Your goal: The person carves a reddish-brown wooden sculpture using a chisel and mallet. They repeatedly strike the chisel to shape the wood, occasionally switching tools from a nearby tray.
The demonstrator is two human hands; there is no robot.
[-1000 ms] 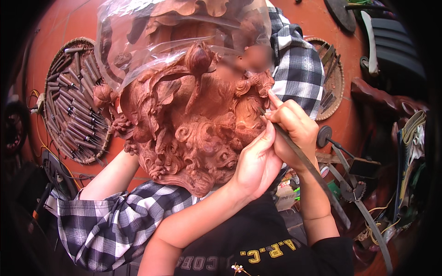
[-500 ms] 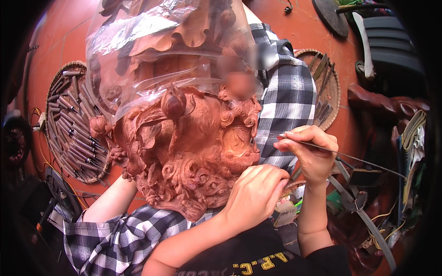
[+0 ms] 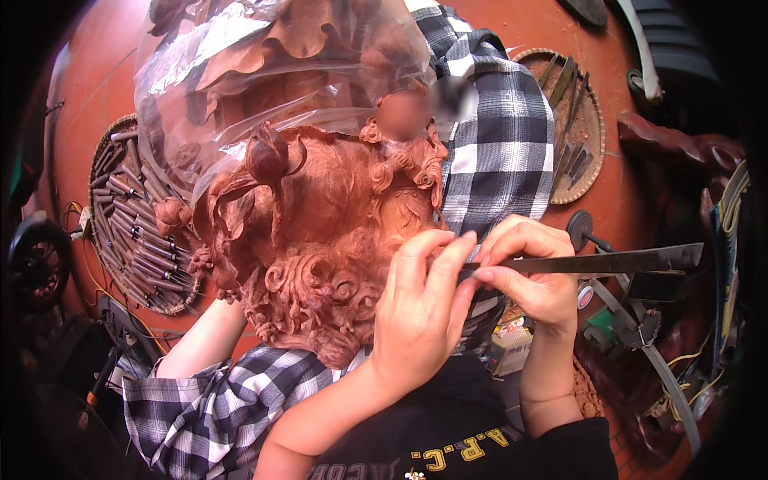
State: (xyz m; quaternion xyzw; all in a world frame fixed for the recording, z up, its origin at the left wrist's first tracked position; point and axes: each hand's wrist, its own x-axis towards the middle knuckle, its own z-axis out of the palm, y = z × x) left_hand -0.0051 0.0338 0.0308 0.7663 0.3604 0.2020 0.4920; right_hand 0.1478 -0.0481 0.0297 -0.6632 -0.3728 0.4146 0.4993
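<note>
A large reddish-brown wood carving (image 3: 320, 208), thick with curls and a bud, lies across the middle, its far part under clear plastic (image 3: 240, 88). At its right side, my right hand (image 3: 532, 268) pinches a long, flat, dark metal blade (image 3: 624, 260). The blade's wide end points right. Around its inner end curl the thumb and fingers of my left hand (image 3: 420, 308), which lies over the carving's near right edge. The tip itself is mostly hidden by my fingers.
On the left, a round woven basket (image 3: 94, 228) holds several wooden-handled chisels (image 3: 148, 240). Another basket (image 3: 588, 172) at right has flat metal tools. Black-and-white plaid cloth (image 3: 500, 152) runs beside the carving. Dark polished wood (image 3: 672, 144) and a metal stand (image 3: 640, 328) are at right.
My left hand has risen from the carving's lower right edge to the blade's inner end. The blade has turned to show its flat side, and my right hand has moved slightly left.
</note>
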